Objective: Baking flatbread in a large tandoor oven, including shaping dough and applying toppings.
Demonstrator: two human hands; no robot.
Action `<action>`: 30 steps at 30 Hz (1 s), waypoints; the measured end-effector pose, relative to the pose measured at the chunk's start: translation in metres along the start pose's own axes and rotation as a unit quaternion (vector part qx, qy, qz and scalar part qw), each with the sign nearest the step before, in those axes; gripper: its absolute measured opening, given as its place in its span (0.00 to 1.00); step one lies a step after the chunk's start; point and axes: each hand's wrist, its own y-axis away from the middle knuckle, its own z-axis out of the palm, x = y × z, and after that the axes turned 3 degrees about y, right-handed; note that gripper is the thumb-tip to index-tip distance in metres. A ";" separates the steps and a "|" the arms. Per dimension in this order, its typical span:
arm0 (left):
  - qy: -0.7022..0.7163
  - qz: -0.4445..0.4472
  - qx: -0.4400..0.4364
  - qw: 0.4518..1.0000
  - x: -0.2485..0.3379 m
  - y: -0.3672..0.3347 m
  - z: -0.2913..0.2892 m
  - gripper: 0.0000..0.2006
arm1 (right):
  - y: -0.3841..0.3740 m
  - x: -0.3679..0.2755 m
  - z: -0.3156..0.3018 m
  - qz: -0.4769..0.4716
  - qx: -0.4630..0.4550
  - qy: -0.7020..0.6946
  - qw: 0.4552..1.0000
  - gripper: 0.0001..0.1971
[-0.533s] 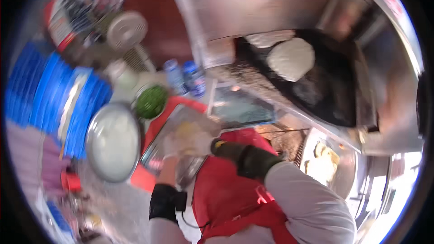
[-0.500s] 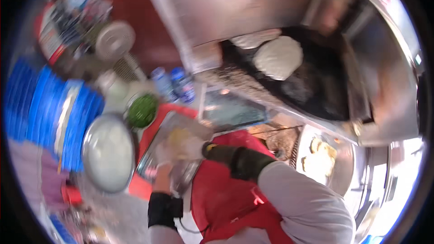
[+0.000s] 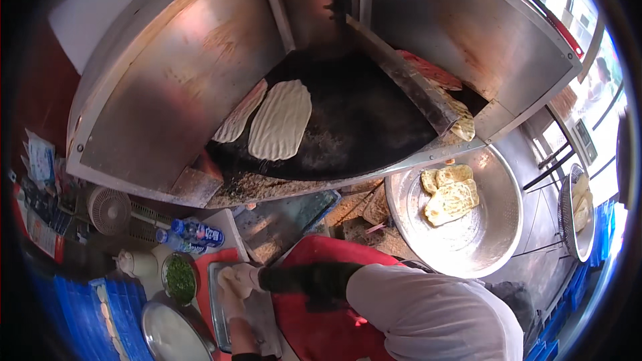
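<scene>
My left hand (image 3: 231, 303) and my right hand (image 3: 245, 277) meet over a metal tray (image 3: 266, 327) at the lower left. Their fingers are bent in together around something pale, possibly dough, too small and covered to name surely. Close by on the left stands a bowl of chopped greens (image 3: 180, 279), and below it a large round metal basin (image 3: 167, 335) with something whitish inside. Ahead, on a dark griddle (image 3: 361, 113), lie a long ridged flatbread (image 3: 281, 120) and a second flatbread (image 3: 239, 113) against the steel wall.
A big metal bowl (image 3: 488, 241) with several browned flatbreads (image 3: 449, 202) sits right of me. Steel walls (image 3: 167, 87) enclose the griddle. Two bottles (image 3: 197, 232), a small fan (image 3: 109, 211) and blue crates (image 3: 80, 314) stand left. A colander (image 3: 568, 217) is far right.
My view has swung right and up, so the griddle and the big bowl show more fully. Both hands stay together over the tray; the yellowish thing between them no longer shows clearly.
</scene>
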 end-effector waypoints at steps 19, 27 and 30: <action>0.055 0.020 -0.366 0.929 0.049 -0.033 0.341 0.19 | -0.012 0.074 -0.501 0.284 0.062 0.505 0.813 0.41; -0.026 0.140 -0.143 0.979 0.093 -0.033 0.126 0.18 | -0.015 0.105 -0.482 0.217 0.125 0.535 0.807 0.46; 0.038 0.183 -0.082 0.979 0.112 -0.024 -0.002 0.18 | -0.015 0.105 -0.491 0.245 0.131 0.516 0.811 0.45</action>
